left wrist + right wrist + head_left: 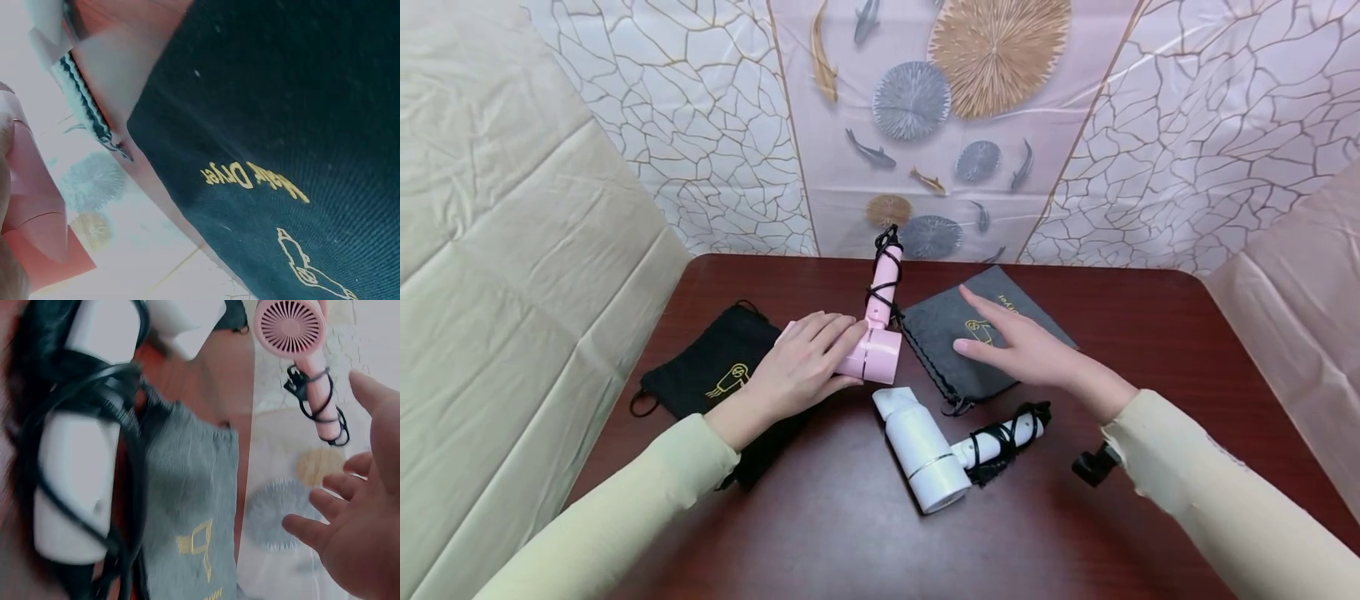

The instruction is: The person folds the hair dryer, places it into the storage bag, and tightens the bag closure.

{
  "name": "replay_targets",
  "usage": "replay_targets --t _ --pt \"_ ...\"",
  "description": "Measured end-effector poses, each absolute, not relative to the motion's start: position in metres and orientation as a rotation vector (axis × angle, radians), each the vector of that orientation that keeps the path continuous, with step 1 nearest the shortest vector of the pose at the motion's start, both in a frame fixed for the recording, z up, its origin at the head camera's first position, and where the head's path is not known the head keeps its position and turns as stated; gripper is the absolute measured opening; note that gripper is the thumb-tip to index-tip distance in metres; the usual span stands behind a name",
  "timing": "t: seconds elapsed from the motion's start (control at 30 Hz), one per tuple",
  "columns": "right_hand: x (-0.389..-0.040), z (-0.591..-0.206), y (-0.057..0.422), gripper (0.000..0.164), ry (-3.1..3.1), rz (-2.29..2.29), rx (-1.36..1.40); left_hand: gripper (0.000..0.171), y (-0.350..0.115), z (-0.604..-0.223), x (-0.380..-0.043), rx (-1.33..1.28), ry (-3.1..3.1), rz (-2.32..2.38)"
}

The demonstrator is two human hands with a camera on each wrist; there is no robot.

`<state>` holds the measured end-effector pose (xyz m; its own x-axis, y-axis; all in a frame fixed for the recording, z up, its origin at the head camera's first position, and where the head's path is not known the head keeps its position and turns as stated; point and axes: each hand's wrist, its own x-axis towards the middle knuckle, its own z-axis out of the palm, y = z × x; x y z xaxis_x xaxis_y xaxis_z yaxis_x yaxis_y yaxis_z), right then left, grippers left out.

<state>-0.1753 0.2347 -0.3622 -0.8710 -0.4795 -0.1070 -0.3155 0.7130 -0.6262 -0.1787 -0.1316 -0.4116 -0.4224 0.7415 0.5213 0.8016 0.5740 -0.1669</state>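
Note:
My left hand [801,362] grips the barrel of a pink hair dryer [882,358], palm down over it. The dryer's handle points toward the back wall, with its black cord wound round it. In the left wrist view, fingers lie along the pink barrel [34,181] at the left edge. My right hand [1030,346] holds nothing; its fingers are extended over a grey drawstring bag [936,333]. Nearer to me lies a white hair dryer [921,450], its handle wrapped in black cord and pointing right.
A black drawstring bag [696,375] with a gold dryer print lies left, partly under my left forearm. The dark red-brown table [1150,333] ends at a patterned cloth backdrop [715,125]. A small black object [1093,465] shows at my right sleeve.

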Motion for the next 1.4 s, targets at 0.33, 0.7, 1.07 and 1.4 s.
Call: replay_targets --t 0.33,0.7,1.07,1.4 --pt "-0.195 -0.366 0.201 0.086 2.573 -1.176 -0.589 0.077 -0.122 -0.410 -0.166 -1.298 -2.165 -0.114" --pt "-0.207 -0.374 0.168 0.087 2.542 -1.551 -0.453 0.076 -0.112 -0.407 -0.160 -1.340 -2.126 -0.118" --pt "-0.206 -0.379 0.157 0.080 2.540 -1.762 -0.449 0.077 -0.111 -0.402 -0.155 -1.382 -2.095 -0.134" --pt "-0.205 -0.383 0.149 0.082 2.510 -1.853 -0.429 0.075 -0.114 -0.403 -0.158 -1.395 -2.082 -0.124"
